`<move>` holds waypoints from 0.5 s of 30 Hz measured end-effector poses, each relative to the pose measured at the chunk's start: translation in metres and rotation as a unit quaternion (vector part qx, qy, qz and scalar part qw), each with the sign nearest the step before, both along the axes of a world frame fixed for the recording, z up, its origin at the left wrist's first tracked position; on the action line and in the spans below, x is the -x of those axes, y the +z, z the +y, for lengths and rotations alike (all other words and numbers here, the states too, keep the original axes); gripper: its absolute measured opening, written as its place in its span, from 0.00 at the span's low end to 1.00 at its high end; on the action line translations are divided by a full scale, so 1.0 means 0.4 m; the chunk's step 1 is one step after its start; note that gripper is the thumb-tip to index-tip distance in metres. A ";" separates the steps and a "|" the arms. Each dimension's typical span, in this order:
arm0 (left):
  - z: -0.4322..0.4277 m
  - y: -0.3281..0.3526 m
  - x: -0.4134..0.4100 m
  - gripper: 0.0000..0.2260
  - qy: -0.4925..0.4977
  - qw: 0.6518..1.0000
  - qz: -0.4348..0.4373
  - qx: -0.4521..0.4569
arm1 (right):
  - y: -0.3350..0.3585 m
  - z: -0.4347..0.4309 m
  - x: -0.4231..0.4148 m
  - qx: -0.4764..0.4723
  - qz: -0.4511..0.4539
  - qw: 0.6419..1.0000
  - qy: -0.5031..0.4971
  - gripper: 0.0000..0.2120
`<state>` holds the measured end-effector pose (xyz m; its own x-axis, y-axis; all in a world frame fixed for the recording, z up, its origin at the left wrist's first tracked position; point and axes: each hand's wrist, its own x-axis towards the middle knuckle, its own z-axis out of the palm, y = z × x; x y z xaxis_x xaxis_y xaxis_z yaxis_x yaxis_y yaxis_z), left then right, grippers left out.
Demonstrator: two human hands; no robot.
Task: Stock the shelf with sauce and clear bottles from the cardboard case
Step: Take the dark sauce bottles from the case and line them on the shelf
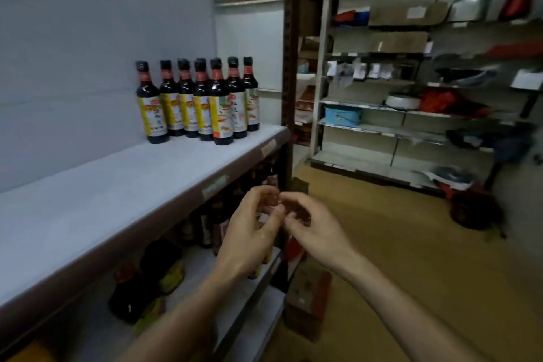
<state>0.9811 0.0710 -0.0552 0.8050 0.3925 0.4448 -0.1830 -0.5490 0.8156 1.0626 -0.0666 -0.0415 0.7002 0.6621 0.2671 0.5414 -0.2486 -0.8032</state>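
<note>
Several dark sauce bottles (199,100) with yellow and white labels stand grouped at the far right end of the grey shelf (117,182). My left hand (249,229) and my right hand (311,226) hover together in front of the shelf's edge, fingertips nearly touching, fingers curled and apart. Neither hand holds a bottle. A cardboard case (308,306) with red print sits on the floor below my hands, blurred. No clear bottles are visible.
More dark bottles (147,279) fill the lower shelf. A dark upright post (289,91) ends the shelf unit. Across the tan floor (396,244) stand racks with boxes, pots and a red object (470,209).
</note>
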 end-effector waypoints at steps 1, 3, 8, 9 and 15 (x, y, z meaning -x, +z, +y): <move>-0.030 -0.025 -0.030 0.10 -0.017 1.000 0.009 0.000 | -0.022 -0.036 -0.016 0.005 0.012 1.000 -0.017 0.19; -0.086 -0.079 -0.087 0.10 -0.057 0.998 0.031 0.008 | -0.070 -0.100 -0.044 0.018 0.037 0.998 -0.054 0.19; -0.186 -0.236 -0.209 0.12 -0.143 0.984 0.101 0.019 | -0.203 -0.229 -0.090 0.058 0.092 0.984 -0.142 0.18; -0.199 -0.271 -0.227 0.12 -0.157 0.980 0.117 0.023 | -0.233 -0.247 -0.096 0.063 0.107 0.980 -0.155 0.17; -0.228 -0.507 -0.286 0.11 -0.235 0.949 0.206 0.044 | -0.459 -0.296 -0.118 0.114 0.181 0.951 -0.222 0.18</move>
